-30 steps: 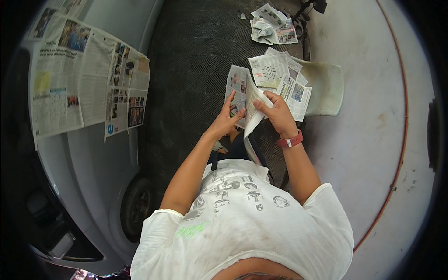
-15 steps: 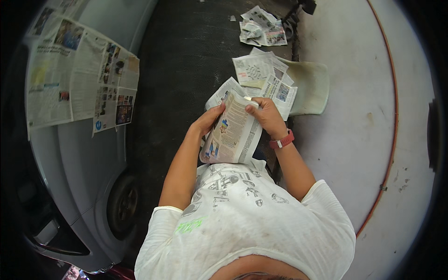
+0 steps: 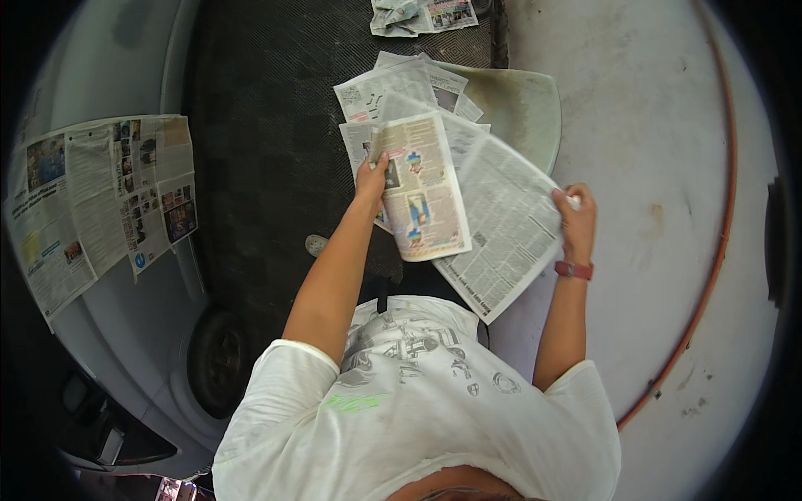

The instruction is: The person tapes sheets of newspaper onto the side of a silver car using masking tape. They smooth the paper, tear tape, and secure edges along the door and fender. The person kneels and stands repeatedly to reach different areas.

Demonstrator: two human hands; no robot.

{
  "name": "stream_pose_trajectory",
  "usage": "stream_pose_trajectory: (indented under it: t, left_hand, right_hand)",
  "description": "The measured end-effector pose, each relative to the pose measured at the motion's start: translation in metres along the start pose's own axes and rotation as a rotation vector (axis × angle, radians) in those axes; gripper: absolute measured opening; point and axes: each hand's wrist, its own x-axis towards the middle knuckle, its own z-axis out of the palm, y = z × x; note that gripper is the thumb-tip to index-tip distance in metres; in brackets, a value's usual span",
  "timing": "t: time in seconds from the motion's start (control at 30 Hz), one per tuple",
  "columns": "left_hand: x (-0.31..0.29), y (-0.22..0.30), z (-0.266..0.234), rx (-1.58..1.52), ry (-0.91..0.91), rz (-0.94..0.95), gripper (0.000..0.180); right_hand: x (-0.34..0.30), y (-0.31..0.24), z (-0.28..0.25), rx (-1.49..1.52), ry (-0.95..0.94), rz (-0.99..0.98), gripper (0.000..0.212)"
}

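My left hand [image 3: 372, 180] grips a folded newspaper [image 3: 430, 188] with coloured pictures, thumb on top near its left edge. Out to the right, my right hand [image 3: 576, 219] pinches the edge of an opened newspaper sheet [image 3: 505, 221], which stretches behind the folded paper; whether the two are joined I cannot tell. Both are held in front of my waist. Beyond them, more newspaper sheets [image 3: 388, 88] lie loosely on a pale plastic chair [image 3: 522, 108]. A red band circles my right wrist.
At the left stands a grey car [image 3: 159, 334] with newspaper sheets [image 3: 92, 192] covering part of its side. Further newspapers [image 3: 426, 17] lie at the far end. A pale wall [image 3: 643, 150] with an orange hose [image 3: 727, 209] runs along the right. The floor [image 3: 259, 150] is dark and textured.
My right hand has moved out to the right, spreading a newspaper sheet open. My left hand keeps hold of the folded part. The view has shifted, with the chair now closer.
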Motion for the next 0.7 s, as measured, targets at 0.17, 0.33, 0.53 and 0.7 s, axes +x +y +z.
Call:
stream_pose_trajectory:
  t: [0.17,0.33,0.53,0.7]
  left_hand:
    - [0.061,-0.035,0.070,-0.067,0.035,-0.016,0.059]
    - [0.077,-0.037,0.139,0.075,-0.259,0.022,0.094]
    - [0.020,-0.029,0.124,0.447,-0.240,0.513,0.120]
    - [-0.136,0.046,0.041,0.668,0.062,1.329,0.114]
  right_hand:
    - [-0.020,-0.063,-0.070,-0.276,0.339,-0.218,0.019]
    - [-0.046,-0.129,-0.103,-0.472,0.449,-0.425,0.017]
    - [-0.067,-0.168,-0.059,-0.477,0.229,-0.888,0.025]
    - [-0.096,-0.228,0.033,-0.518,-0.646,-1.104,0.038]
